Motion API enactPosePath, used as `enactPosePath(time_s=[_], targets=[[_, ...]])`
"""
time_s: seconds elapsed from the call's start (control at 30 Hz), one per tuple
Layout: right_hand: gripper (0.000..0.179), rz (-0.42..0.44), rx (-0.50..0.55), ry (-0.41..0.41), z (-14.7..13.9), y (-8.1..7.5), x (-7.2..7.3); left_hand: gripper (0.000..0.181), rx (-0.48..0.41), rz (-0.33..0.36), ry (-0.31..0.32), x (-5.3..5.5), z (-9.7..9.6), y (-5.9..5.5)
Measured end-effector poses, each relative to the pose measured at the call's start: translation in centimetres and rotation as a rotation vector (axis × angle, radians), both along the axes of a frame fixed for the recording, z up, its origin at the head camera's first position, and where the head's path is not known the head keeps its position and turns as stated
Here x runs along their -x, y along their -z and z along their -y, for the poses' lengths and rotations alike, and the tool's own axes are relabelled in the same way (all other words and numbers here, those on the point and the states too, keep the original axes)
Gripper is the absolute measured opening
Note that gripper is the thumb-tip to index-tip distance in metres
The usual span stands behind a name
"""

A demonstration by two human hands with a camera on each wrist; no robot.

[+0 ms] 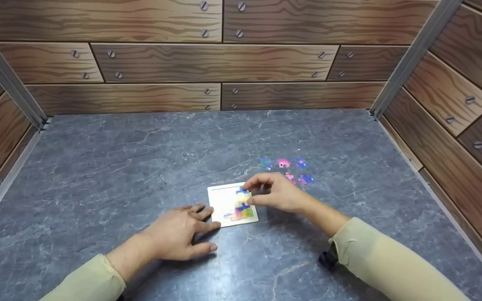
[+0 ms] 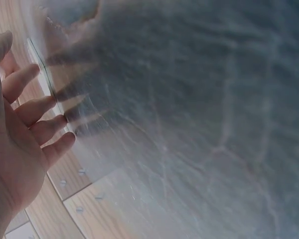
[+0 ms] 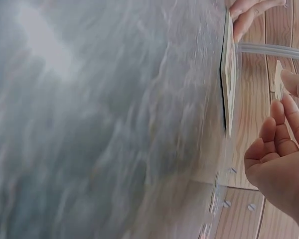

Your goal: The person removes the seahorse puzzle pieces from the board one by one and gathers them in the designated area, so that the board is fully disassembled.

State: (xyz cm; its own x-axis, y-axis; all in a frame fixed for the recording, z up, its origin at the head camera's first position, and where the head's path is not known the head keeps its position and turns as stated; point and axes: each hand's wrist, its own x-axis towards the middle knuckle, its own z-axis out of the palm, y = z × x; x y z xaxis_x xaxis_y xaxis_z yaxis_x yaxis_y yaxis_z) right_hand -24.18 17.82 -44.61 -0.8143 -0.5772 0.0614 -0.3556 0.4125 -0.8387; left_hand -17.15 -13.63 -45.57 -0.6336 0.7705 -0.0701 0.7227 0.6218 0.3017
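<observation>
A small pale puzzle board (image 1: 220,198) lies on the table, with colourful pieces (image 1: 245,212) fitted along its right side and lower edge. My right hand (image 1: 280,193) is over the board's right edge. Between its thumb and fingers it pinches a puzzle piece (image 3: 278,79), seen nearly edge-on in the right wrist view and raised off the board. My left hand (image 1: 176,232) rests at the board's left side, fingers extended and spread, fingertips (image 1: 216,225) touching its edge. The left wrist view shows those fingers (image 2: 35,109) along the board's thin edge.
Several loose puzzle pieces (image 1: 283,163) in blue, pink and green lie beyond my right hand, which partly hides the nearer ones. The grey marbled table (image 1: 140,154) is bounded by wood-patterned walls (image 1: 216,62) with metal corner posts.
</observation>
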Motion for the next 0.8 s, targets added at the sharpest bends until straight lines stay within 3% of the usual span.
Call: enactPosePath(time_s=[0.47,0.8], targets=[[0.031,-0.015,0.005,0.071,-5.1,0.6,0.0,0.066,0.008,-0.091,0.019,-0.1,-0.7,-0.4],[0.03,-0.007,-0.048,0.113,-8.6,1.2,-0.4,0.071,0.02,-0.053,0.014,0.0,-1.4,-0.1]])
